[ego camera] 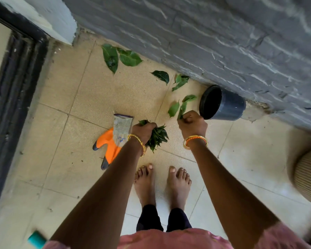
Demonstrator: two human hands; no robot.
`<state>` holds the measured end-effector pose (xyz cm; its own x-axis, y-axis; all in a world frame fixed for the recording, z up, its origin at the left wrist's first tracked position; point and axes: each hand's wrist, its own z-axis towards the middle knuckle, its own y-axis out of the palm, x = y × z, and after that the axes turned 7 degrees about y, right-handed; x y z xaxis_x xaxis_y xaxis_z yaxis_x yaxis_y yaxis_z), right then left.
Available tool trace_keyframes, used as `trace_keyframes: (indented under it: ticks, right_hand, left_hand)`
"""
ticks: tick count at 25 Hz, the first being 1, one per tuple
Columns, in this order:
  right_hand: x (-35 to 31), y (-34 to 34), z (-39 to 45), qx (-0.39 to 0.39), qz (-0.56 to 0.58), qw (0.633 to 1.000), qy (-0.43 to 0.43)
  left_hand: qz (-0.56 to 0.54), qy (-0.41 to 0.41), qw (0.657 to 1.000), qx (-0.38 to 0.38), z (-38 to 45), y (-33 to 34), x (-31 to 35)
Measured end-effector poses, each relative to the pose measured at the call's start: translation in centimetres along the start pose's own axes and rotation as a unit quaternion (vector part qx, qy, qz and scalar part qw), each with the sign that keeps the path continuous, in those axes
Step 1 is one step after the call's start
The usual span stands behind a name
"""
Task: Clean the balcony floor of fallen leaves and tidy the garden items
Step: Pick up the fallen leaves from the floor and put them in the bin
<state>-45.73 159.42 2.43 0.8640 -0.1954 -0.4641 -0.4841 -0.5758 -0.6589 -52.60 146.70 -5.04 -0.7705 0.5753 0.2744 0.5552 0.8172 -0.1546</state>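
We see the tiled floor (79, 108), then a tipped black pot (223, 105) by the wall. A glove (113, 139) lies partly behind our left hand (144, 129), which clutches a bunch of leaves (157, 137). Our right hand (192, 124) pinches one leaf (182, 109); its fingertips are hidden.
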Motion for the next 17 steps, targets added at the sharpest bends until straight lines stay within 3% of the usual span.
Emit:
trace_keyframes:
  ticks: [2, 7, 11, 15, 17]
  right_hand:
    - [-0.3, -0.7, -3.1, -0.095, 0.022, 0.995, 0.019]
    - [-0.4, -1.6, -4.7, -0.254, 0.024, 0.966, 0.048]
    - [-0.9, -1.1, -4.4, -0.250, 0.003, 0.966, 0.067]
    - [-2.6, -0.4, -3.2, -0.348, 0.132, 0.919, 0.134]
    - [-3.1, 0.7, -0.7, -0.271, 0.075, 0.957, 0.076]
  left_hand:
    - [-0.058, 0.056, 0.995, -0.053, -7.4, -1.0, 5.1]
    - [-0.111, 0.109, 0.986, -0.065, -9.1, -1.7, 4.7]
    - [-0.095, 0.153, 0.981, -0.066, -9.0, -2.5, 4.1]
    - [-0.152, 0.076, 0.984, -0.052, -8.3, -3.2, 3.8]
    - [-0.139, 0.039, 0.989, -0.039, -8.0, -3.9, 4.2]
